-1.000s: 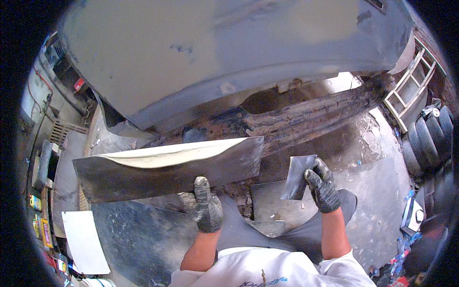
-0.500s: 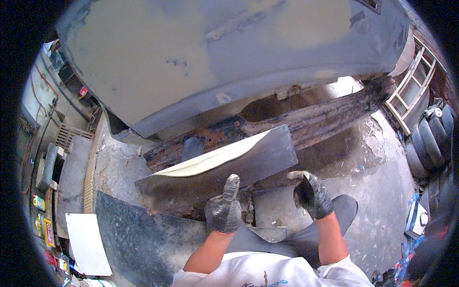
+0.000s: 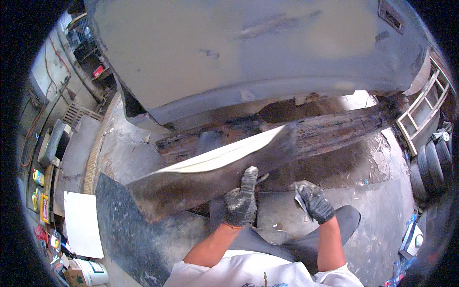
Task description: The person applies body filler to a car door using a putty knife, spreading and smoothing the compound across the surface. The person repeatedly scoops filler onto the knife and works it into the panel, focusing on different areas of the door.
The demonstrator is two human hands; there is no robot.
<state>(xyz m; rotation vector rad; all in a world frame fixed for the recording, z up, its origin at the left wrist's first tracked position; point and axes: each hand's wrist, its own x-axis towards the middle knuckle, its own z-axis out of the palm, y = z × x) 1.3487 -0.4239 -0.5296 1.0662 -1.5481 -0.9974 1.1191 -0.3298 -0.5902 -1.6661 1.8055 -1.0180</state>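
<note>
My left hand (image 3: 239,203), in a blackened glove, grips a long dark rectangular board (image 3: 196,191), thumb up on its face. A cream strip of smooth material (image 3: 220,156) with a wavy lower edge lies along the board's top. My right hand (image 3: 314,203), also gloved, is closed on a small thin dark plate (image 3: 301,201), seen nearly edge-on, just right of the board. Beyond them stands a large grey vehicle body panel (image 3: 201,71) with beige patches, above a rusty, grimy beam (image 3: 339,126).
A white sheet (image 3: 81,220), bottles (image 3: 38,178) and a bucket (image 3: 91,270) are at the left. Stacked tyres (image 3: 430,172) and a metal ladder-like frame (image 3: 416,124) stand at the right. Dark sheets (image 3: 124,225) lie on the floor below me.
My left hand and the board have moved rightward, and the board has tilted, its right end higher. My right hand has lowered and turned the plate edge-on. The view has shifted.
</note>
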